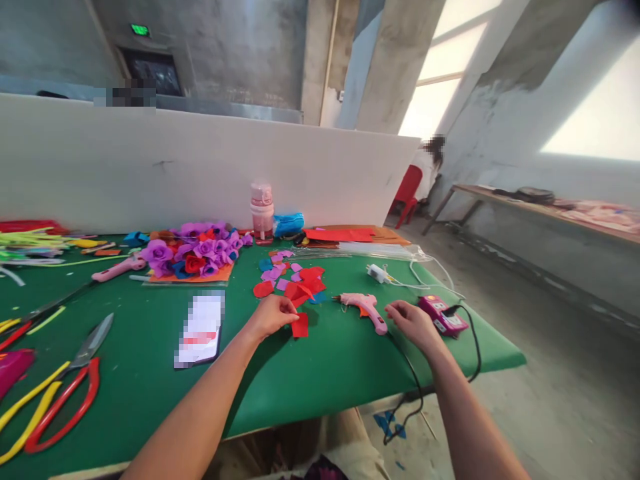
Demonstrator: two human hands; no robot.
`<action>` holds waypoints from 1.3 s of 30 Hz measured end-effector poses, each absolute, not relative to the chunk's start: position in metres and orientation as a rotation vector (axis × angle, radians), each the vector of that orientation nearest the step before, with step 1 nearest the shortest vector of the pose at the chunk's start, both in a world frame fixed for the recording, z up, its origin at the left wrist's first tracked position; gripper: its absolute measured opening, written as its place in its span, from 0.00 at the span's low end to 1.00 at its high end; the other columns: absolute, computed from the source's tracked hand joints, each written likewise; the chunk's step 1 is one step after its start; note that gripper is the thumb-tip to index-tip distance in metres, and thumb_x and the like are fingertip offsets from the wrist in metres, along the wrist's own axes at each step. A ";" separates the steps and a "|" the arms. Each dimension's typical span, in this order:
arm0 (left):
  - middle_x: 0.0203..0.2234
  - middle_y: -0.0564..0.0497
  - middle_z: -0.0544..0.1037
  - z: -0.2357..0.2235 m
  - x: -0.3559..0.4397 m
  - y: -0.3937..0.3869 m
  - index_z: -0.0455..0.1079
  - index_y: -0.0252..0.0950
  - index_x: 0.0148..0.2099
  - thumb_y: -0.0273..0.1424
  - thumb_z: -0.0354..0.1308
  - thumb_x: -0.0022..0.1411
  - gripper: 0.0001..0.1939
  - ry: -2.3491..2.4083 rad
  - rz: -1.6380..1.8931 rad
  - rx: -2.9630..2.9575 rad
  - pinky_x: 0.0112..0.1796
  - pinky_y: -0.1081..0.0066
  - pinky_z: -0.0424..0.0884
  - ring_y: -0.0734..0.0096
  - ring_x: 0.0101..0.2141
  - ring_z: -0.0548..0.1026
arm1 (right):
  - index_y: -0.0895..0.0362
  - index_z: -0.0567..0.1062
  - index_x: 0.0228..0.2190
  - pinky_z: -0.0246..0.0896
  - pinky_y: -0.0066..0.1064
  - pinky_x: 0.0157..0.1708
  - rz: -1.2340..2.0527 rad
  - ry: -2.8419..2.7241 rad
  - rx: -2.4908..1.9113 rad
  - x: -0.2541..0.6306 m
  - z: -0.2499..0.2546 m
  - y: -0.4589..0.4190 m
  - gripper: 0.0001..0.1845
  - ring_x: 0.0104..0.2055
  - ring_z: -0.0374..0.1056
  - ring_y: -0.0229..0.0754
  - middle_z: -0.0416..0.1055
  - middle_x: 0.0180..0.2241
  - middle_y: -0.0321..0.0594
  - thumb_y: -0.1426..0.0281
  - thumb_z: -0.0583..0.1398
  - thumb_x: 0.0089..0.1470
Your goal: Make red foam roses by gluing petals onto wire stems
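Green tabletop (285, 380) at centre, where the left hand (271, 315) pinches a red paper square (301, 326), the right hand (414, 324) half-open beside a glue gun (364, 303).

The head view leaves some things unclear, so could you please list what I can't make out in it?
All in the head view:
- Phone screen: pixelated.
- Magenta object: cut off by the left edge.
- Lower part of the space behind the white board: hidden by the board.
- Left hand: its far fingers are hidden behind it.
- Right hand: its own back hides the palm.
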State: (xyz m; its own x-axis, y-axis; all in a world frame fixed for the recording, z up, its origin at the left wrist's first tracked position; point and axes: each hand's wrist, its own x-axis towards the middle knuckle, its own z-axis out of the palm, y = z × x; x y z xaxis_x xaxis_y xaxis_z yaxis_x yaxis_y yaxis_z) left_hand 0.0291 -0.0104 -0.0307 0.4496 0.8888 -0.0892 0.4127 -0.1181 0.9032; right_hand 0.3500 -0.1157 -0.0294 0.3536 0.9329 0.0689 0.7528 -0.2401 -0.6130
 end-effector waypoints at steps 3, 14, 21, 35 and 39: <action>0.18 0.52 0.74 -0.033 0.030 -0.010 0.70 0.34 0.22 0.33 0.60 0.42 0.06 1.130 0.606 1.757 0.27 0.72 0.62 0.69 0.24 0.71 | 0.56 0.73 0.26 0.58 0.32 0.29 0.474 -1.514 -2.115 0.340 -0.030 -0.111 0.19 0.28 0.69 0.44 0.75 0.25 0.41 0.55 0.52 0.52; 0.18 0.53 0.74 -0.042 0.031 -0.007 0.71 0.34 0.23 0.33 0.61 0.42 0.07 1.206 0.641 1.830 0.27 0.72 0.60 0.70 0.24 0.70 | 0.53 0.63 0.22 0.54 0.30 0.24 0.660 -1.500 -2.128 0.333 -0.036 -0.099 0.19 0.22 0.64 0.41 0.68 0.16 0.35 0.51 0.54 0.52; 0.17 0.55 0.72 -0.045 0.031 -0.008 0.70 0.34 0.22 0.30 0.61 0.42 0.05 1.228 0.666 1.811 0.26 0.73 0.60 0.71 0.24 0.69 | 0.56 0.66 0.40 0.61 0.31 0.31 1.018 -1.140 -1.611 0.316 -0.016 -0.138 0.30 0.32 0.69 0.43 0.73 0.32 0.41 0.47 0.62 0.44; 0.18 0.55 0.73 -0.043 0.032 -0.008 0.68 0.35 0.21 0.27 0.59 0.42 0.02 1.284 0.615 1.840 0.26 0.73 0.60 0.71 0.24 0.70 | 0.55 0.67 0.33 0.58 0.28 0.22 1.133 -1.375 -1.615 0.247 0.006 -0.151 0.26 0.22 0.65 0.39 0.70 0.21 0.36 0.45 0.54 0.51; 0.18 0.55 0.72 -0.041 0.032 -0.008 0.67 0.35 0.21 0.27 0.58 0.42 0.03 1.283 0.623 1.836 0.26 0.73 0.60 0.71 0.24 0.70 | 0.54 0.66 0.32 0.58 0.28 0.22 1.057 -1.524 -1.598 0.240 0.007 -0.146 0.21 0.19 0.62 0.37 0.66 0.17 0.32 0.48 0.52 0.55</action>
State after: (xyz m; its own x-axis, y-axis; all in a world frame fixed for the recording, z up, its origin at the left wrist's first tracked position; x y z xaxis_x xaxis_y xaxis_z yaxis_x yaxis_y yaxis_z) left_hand 0.0322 -0.0079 -0.0405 0.3657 0.9296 -0.0459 0.5390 -0.1713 0.8247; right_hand 0.2402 -0.1455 0.0068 -0.0153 0.9948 -0.1007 0.4433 -0.0835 -0.8925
